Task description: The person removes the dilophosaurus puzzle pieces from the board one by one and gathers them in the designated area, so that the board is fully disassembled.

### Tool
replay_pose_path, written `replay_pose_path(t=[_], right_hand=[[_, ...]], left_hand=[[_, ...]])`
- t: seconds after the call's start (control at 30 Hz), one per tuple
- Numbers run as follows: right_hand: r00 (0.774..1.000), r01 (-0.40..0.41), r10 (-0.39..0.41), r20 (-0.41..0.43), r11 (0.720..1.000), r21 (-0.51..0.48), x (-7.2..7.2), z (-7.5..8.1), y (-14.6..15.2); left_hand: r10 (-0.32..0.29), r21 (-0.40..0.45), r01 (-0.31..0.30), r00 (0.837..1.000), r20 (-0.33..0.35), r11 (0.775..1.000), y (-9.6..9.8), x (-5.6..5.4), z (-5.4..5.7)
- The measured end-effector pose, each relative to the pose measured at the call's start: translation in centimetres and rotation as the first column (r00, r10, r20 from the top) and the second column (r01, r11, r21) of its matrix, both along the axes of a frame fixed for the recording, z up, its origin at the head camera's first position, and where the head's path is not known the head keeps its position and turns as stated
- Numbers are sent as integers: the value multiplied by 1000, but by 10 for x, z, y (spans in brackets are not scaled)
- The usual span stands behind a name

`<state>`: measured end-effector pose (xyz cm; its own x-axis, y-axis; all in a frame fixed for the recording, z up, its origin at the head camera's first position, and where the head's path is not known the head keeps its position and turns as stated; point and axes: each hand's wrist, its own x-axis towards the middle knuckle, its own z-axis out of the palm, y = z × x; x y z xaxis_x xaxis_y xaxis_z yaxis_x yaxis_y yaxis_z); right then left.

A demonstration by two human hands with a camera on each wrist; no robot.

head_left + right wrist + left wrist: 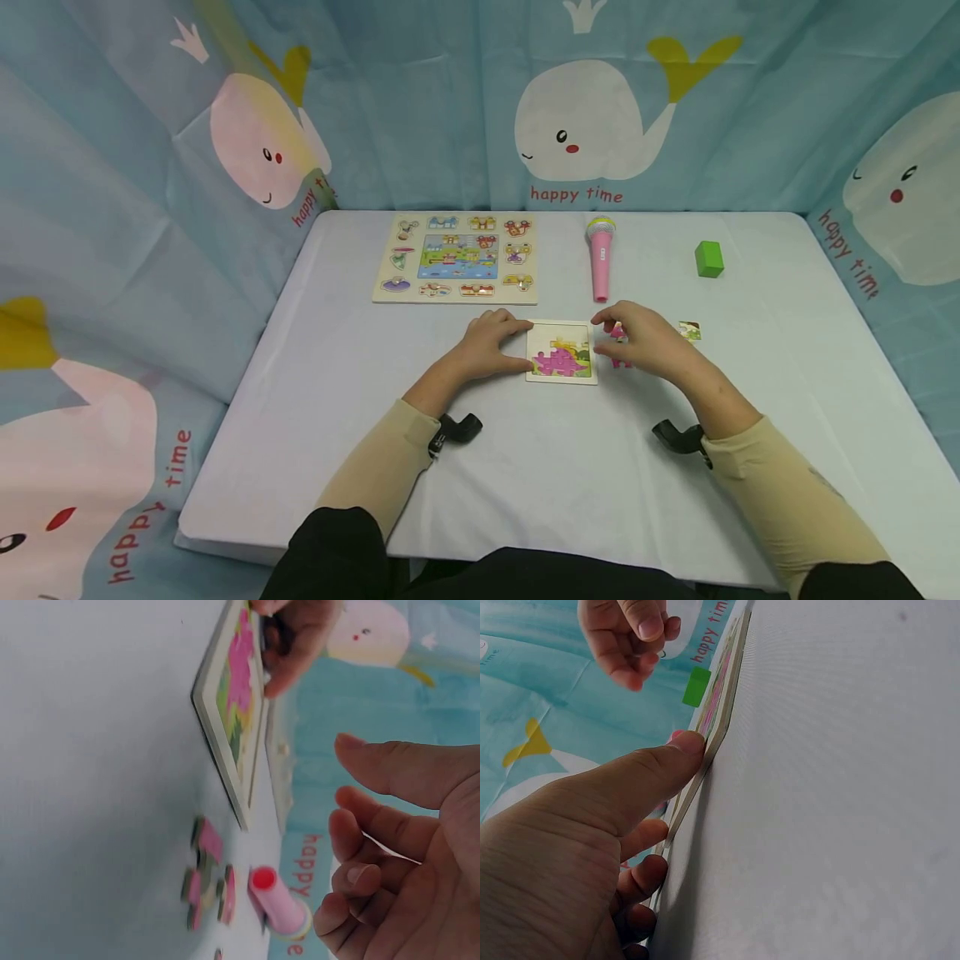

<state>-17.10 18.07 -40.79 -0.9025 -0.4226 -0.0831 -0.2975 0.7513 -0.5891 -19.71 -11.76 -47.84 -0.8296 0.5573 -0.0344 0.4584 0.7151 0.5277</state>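
A small square jigsaw puzzle in a pale wooden frame (562,381) lies on the white table, partly filled with a pink dinosaur picture (558,362). My left hand (487,343) holds its left side, the thumb on the frame near the lower corner and a finger at the upper corner. Just off the right edge, my right hand (648,337) hovers with thumb and fingers apart and nothing between them. Under it lie several loose pink puzzle pieces (210,840), partly hidden in the head view. Another puzzle piece (689,331) rests to the right of that hand.
Behind the puzzle, at the left, lies a larger wooden picture board (457,301) with several shaped pieces. A pink toy microphone (601,267) and a green block (709,259) are at the back. A blue whale-print curtain (435,125) hangs behind the table.
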Motion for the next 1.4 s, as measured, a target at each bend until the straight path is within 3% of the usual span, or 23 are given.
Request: replay_pose_path(t=[0.37, 0.63, 0.77, 1.4], right_hand=[[997, -74, 75, -19, 997, 27, -7, -15, -29], [997, -75, 70, 44, 989, 127, -9, -24, -44], [996, -84, 79, 32, 983, 164, -8, -28, -47], [998, -48, 53, -25, 985, 166, -9, -27, -54]], left_hand=[[9, -4, -9, 1000, 0, 1000, 1, 0, -2], [8, -7, -8, 1000, 4, 1000, 1, 0, -2], [6, -12, -6, 1000, 11, 1000, 1, -1, -2], [9, -5, -9, 1000, 11, 1000, 1, -1, -1]])
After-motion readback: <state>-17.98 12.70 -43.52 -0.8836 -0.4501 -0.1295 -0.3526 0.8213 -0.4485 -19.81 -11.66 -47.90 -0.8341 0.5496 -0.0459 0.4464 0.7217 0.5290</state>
